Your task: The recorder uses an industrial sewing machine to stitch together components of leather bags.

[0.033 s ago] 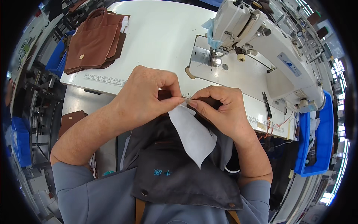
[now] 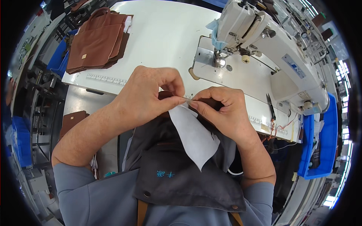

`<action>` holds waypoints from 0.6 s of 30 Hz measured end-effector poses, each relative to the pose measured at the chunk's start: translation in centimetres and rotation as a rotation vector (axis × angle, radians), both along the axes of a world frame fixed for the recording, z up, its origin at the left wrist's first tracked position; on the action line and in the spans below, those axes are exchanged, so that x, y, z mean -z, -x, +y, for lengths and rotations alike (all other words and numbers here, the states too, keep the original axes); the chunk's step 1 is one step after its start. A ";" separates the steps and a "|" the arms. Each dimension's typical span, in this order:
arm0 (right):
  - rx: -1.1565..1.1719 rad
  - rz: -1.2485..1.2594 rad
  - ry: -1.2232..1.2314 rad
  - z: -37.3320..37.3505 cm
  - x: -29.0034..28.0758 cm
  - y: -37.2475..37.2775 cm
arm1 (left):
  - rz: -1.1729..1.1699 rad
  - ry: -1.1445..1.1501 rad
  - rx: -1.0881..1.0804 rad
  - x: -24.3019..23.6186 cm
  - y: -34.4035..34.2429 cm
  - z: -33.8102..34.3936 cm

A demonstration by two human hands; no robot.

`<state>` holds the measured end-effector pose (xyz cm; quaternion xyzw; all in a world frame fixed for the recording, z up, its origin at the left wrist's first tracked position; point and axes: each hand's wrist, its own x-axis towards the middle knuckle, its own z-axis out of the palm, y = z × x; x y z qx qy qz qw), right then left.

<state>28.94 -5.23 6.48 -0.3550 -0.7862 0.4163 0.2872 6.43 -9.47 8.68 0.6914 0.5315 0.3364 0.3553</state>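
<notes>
Close above the table's front edge, both my hands work on a dark brown leather piece [image 2: 164, 94] with a white backing. My left hand [image 2: 154, 92] has its thumb and curled fingers closed at the piece's upper edge. Right beside it, my right hand [image 2: 222, 105] pinches the same edge between thumb and forefinger, the two thumb tips almost touching. Below the thumbs hangs a white pointed sheet [image 2: 196, 139], in front of my dark apron [image 2: 181, 188]. Much of the brown leather is hidden behind my fingers and the sheet.
A white sewing machine [image 2: 279, 49] stands on the white table [image 2: 162, 37] at the right. Black-bladed snips [image 2: 270, 106] lie near its front edge. Brown leather bag pieces [image 2: 96, 41] are stacked at the far left. A blue bin [image 2: 328, 150] sits at the right.
The fingers of my left hand have lifted slightly at the edge while its thumb stays low. The whole view has shifted a little; my right hand keeps its pinch.
</notes>
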 end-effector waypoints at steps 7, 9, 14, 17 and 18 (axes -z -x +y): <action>-0.141 0.006 -0.396 0.1 1.2 5.4 | 0.140 -0.257 -0.042 4.2 5.1 -1.8; -0.187 -0.029 -0.533 0.0 1.5 7.5 | 0.186 -0.310 -0.113 4.7 6.3 -2.9; -0.270 -0.044 -0.617 -0.5 2.1 12.4 | 0.021 0.071 -0.466 6.6 9.3 -5.9; -0.295 0.006 -0.577 -0.7 2.0 13.8 | 0.099 -0.175 -0.570 7.6 9.7 -7.5; -0.287 0.028 -0.534 -0.7 2.0 14.0 | 0.098 -0.174 -0.579 7.4 9.3 -7.8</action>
